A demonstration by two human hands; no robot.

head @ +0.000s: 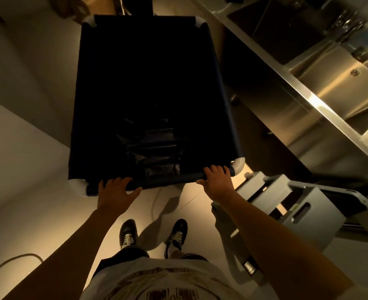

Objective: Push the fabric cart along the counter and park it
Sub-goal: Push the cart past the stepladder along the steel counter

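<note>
A dark fabric cart (148, 83) with white corner joints fills the middle of the view, its deep bin holding crumpled dark plastic bags (155, 148). Its near rail, a dark padded handle bar (168, 179), runs across in front of me. My left hand (114, 191) lies on the bar near its left end, fingers over it and thumb spread. My right hand (217, 180) is wrapped around the bar near the right white corner. A steel counter (308, 98) runs along the cart's right side.
The counter holds sink basins (338, 83) and a faucet at the top right. A grey step stool (297, 204) stands on the floor close to my right arm. A white wall runs along the left. A cable (12, 262) lies on the floor at bottom left.
</note>
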